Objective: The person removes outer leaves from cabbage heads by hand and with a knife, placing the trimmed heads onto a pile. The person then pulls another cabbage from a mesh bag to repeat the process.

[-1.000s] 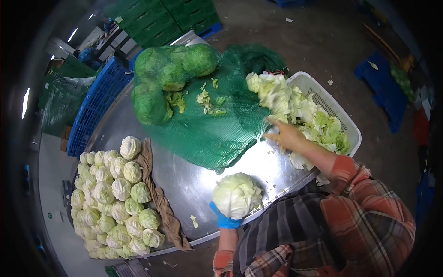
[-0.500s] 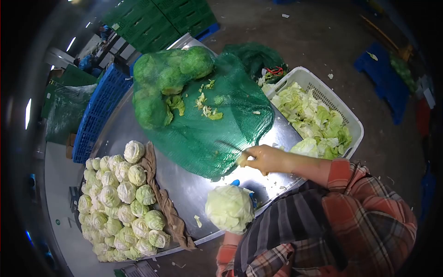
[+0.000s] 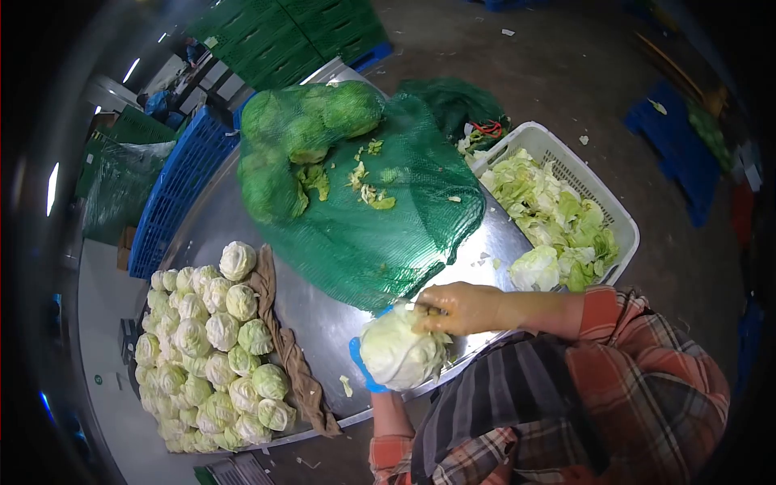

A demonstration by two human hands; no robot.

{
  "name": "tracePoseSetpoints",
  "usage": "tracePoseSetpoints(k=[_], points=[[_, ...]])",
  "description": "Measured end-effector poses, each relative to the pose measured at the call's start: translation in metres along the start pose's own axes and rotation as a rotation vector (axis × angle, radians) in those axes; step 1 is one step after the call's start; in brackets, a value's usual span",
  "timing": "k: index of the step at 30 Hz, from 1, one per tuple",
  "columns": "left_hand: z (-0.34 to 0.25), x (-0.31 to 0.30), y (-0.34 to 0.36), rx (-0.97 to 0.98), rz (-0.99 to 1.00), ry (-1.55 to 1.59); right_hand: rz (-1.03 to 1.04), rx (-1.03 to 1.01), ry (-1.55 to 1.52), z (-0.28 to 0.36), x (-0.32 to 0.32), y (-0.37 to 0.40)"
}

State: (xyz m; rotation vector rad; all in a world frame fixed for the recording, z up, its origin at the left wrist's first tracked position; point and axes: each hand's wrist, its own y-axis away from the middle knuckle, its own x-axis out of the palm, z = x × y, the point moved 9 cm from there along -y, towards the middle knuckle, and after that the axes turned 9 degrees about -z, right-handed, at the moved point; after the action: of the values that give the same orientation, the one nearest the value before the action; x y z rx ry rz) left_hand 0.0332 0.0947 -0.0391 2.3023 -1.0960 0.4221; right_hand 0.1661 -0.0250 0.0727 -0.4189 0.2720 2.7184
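A pale green cabbage (image 3: 396,356) rests in my left hand (image 3: 365,368), which wears a blue glove and cups it from the side and below. My right hand (image 3: 457,309), ungloved, lies against the top of this cabbage with fingers curled. A thin dark knife blade stuck out of that hand half a second ago; the blade is hard to see against the cabbage now. Just beyond both hands lies a green mesh sack (image 3: 364,242), with several cabbages (image 3: 343,113) in its far end and leaf scraps on top.
Trimmed cabbages (image 3: 206,339) are stacked at the left of the metal table (image 3: 307,323), beside a brown cloth (image 3: 283,347). A white crate (image 3: 626,234) of loose leaves (image 3: 550,210) stands at the right. Blue pallets (image 3: 182,190) and green crates (image 3: 291,40) are farther back.
My right hand has come down and toward me from the sack's edge onto the cabbage. My left hand has turned the cabbage slightly, and more blue glove shows.
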Motion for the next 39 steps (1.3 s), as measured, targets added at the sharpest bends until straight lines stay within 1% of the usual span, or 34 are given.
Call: tracePoseSetpoints(k=[1, 2, 4, 5, 6, 7, 8, 9, 10, 12, 14, 16, 17, 20, 21, 22, 24, 26, 27, 28, 30, 33, 36, 37, 38, 39], points=[[0.002, 0.013, 0.004, 0.002, 0.069, -0.076, -0.039, 0.08, 0.017, -0.004, -0.011, 0.0], [0.001, 0.029, 0.007, 0.042, 0.144, -0.311, -0.042, 0.004, 0.053, -0.026, -0.012, -0.011], [-0.003, 0.044, 0.015, 0.284, 0.035, -1.825, -0.059, 0.241, 0.314, -0.066, -0.032, -0.016], [0.033, 0.003, 0.006, 0.296, 0.034, -1.227, -0.129, 0.164, 0.291, -0.06, -0.038, -0.015], [0.067, -0.038, -0.001, 0.29, 0.093, -0.638, -0.194, 0.086, 0.266, -0.054, -0.042, -0.012], [0.073, -0.032, -0.005, 0.063, 0.271, 0.032, -0.259, 0.008, 0.238, -0.043, -0.045, -0.01], [0.082, -0.034, -0.005, -0.021, 0.25, 0.255, -0.237, -0.08, 0.143, -0.026, -0.038, -0.007], [0.076, -0.023, -0.002, -0.053, 0.209, 0.35, -0.217, -0.167, 0.048, 0.0, -0.034, -0.002], [0.072, -0.013, 0.0, -0.07, 0.198, 0.42, -0.2, -0.251, -0.047, 0.02, -0.029, -0.001], [0.065, 0.002, 0.005, -0.105, 0.219, 0.484, -0.197, -0.305, -0.054, 0.035, -0.017, -0.01], [0.066, 0.015, 0.006, -0.139, 0.266, 0.526, -0.133, -0.352, -0.058, 0.042, -0.004, -0.022], [0.064, 0.026, 0.009, -0.169, 0.317, 0.571, 0.003, -0.401, -0.063, 0.039, 0.009, -0.038], [0.061, 0.032, 0.009, -0.177, 0.348, 0.602, 0.175, -0.017, -0.246, 0.043, 0.003, -0.024], [0.045, 0.043, 0.011, -0.21, 0.445, 0.718, 0.364, 0.151, -0.495, 0.031, -0.004, -0.008], [0.039, 0.046, 0.013, -0.226, 0.49, 0.779, 0.269, 0.209, -0.439, 0.018, -0.019, -0.008], [0.032, 0.05, 0.014, -0.231, 0.552, 0.85, 0.125, 0.125, -0.056, -0.005, -0.035, -0.021], [0.019, 0.058, 0.017, -0.256, 0.688, 0.983, -0.203, -0.17, 0.122, -0.015, -0.044, -0.023], [0.028, 0.051, 0.007, -0.199, 0.554, 0.899, -0.24, -0.32, 0.35, 0.009, -0.023, -0.012], [0.033, 0.049, 0.003, -0.179, 0.492, 0.854, -0.098, -0.224, 0.495, 0.017, -0.007, -0.008], [0.038, 0.049, 0.0, -0.175, 0.455, 0.823, 0.021, -0.181, 0.517, 0.027, 0.006, -0.005], [0.046, 0.048, -0.001, -0.175, 0.402, 0.765, -0.02, -0.321, 0.439, 0.027, 0.024, -0.006], [0.049, 0.048, -0.002, -0.184, 0.355, 0.716, -0.14, -0.661, 0.325, 0.03, 0.03, 0.001], [0.051, 0.046, -0.003, -0.207, 0.307, 0.686, -0.081, -0.465, -0.107, 0.012, 0.018, -0.006], [0.049, 0.043, -0.004, -0.211, 0.286, 0.685, -0.128, -0.292, -0.212, 0.0, 0.005, -0.016], [0.047, 0.039, -0.005, -0.208, 0.254, 0.681, -0.036, -0.012, -0.624, -0.032, 0.002, -0.026], [0.044, 0.034, -0.006, -0.209, 0.218, 0.676, -0.148, 0.079, -0.453, -0.033, -0.025, -0.029]])
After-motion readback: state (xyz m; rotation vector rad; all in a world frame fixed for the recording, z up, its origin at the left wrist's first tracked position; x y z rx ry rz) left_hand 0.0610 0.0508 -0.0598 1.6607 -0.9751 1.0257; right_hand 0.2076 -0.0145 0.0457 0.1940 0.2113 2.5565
